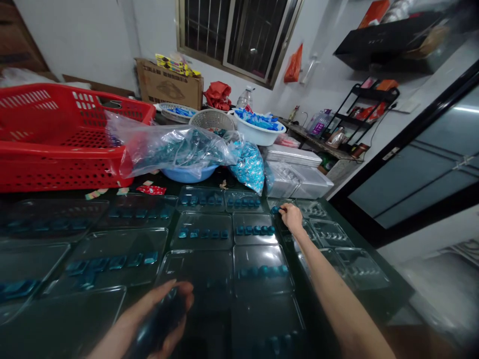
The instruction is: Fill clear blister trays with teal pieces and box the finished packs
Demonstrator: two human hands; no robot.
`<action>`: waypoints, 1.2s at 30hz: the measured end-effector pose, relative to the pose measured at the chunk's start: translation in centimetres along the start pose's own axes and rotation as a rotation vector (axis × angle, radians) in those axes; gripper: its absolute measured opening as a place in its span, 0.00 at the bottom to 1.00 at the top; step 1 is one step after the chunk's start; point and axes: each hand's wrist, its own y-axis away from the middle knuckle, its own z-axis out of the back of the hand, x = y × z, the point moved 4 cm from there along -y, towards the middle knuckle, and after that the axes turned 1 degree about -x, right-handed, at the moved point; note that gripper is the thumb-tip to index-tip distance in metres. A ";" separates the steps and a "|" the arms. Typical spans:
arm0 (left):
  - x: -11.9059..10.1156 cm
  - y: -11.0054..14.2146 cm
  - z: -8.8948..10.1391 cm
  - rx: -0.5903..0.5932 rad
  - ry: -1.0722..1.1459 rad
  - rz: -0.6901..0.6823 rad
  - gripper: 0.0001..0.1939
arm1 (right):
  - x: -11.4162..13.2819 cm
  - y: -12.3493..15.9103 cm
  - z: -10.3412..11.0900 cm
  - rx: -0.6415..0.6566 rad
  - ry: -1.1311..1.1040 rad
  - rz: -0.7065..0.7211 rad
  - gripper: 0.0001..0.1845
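Observation:
My left hand is in the near foreground, its fingers curled round a dark, glossy, rounded object. Blur hides what kind of object that is. Farther off, my right hand reaches out over a clear plastic tray with its fingertips pinched. At those fingertips is a small teal piece, low at the tray's far left part. Beside it, another clear tray has a row of several teal pieces. A nearer tray carries a similar, blurred row.
More clear trays cover the dark table on both sides. Along the back stand a red basket, a blue basin under a plastic bag, a bag of turquoise wrapped pieces, a white basin and stacked clear trays.

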 end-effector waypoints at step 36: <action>1.8 4.2 -1.3 0.382 -0.412 -0.180 0.23 | 21.8 22.8 11.4 0.383 -0.777 0.831 0.05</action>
